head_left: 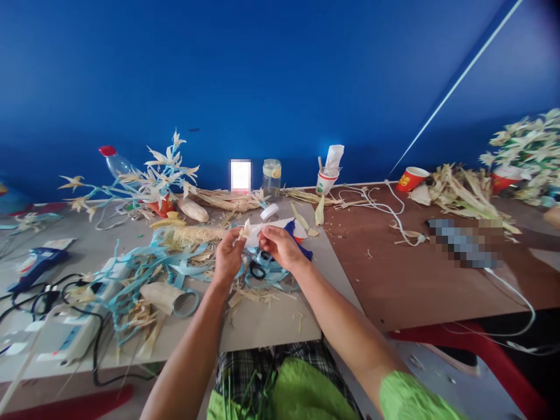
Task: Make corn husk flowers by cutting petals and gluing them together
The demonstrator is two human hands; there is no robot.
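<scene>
I am pinching a pale husk piece (245, 230) between the thumb and fingertips of my left hand (228, 255), above the middle of the grey board (271, 326). My right hand (283, 246) is hovering just beside it, its fingers curling inward; I cannot tell whether they are gripping anything. A blue object (307, 253), partly hidden, is lying by my right wrist. Light-blue strips (186, 269) are spreading in a tangle to the left of my left hand, and a pale tube (158, 296) is resting near the board's front edge. Beyond my hands, a white roll (269, 212) is lying in front of a glass jar (272, 181). Farther left, a blue glue gun (37, 262) is lying near a white power strip (83, 333).
</scene>
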